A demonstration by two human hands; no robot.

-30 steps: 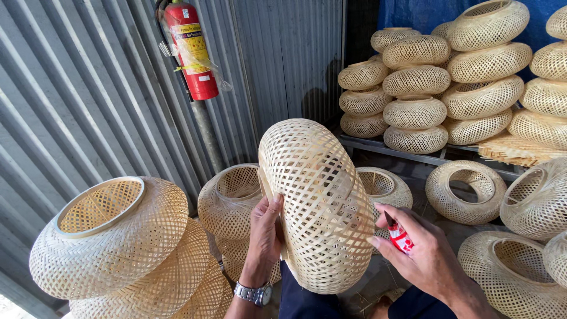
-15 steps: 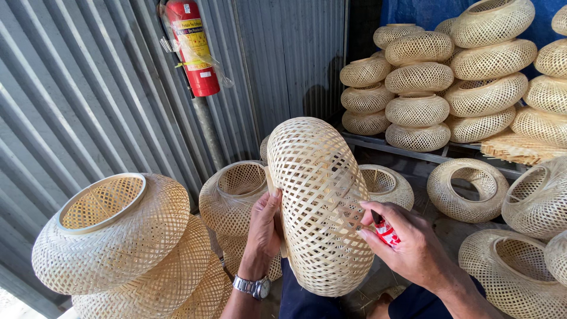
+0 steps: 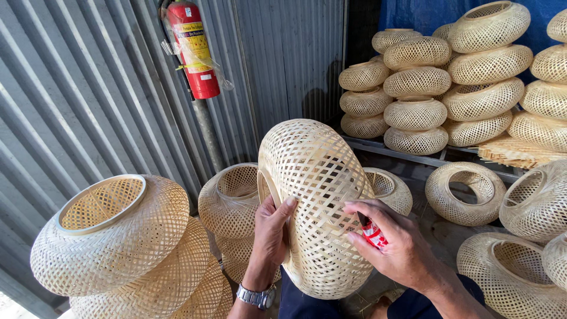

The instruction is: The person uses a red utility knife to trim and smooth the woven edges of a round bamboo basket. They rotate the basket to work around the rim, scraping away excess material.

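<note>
Currently left hand [image 3: 273, 233] grips woven shade [image 3: 319, 207] rim; right hand [image 3: 393, 242], closed on red lighter [image 3: 373, 234], against its side. Judged: singeing strays; next needs rotation.

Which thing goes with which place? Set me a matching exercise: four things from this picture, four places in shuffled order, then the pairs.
Things
1. fire extinguisher
2. wristwatch
3. small red object
4. woven bamboo shade

Places
A. on the left wrist
B. held on edge between both hands
C. on a pole by the corrugated metal wall
D. tucked in the right hand

Pairs: 1-C, 2-A, 3-D, 4-B
</note>
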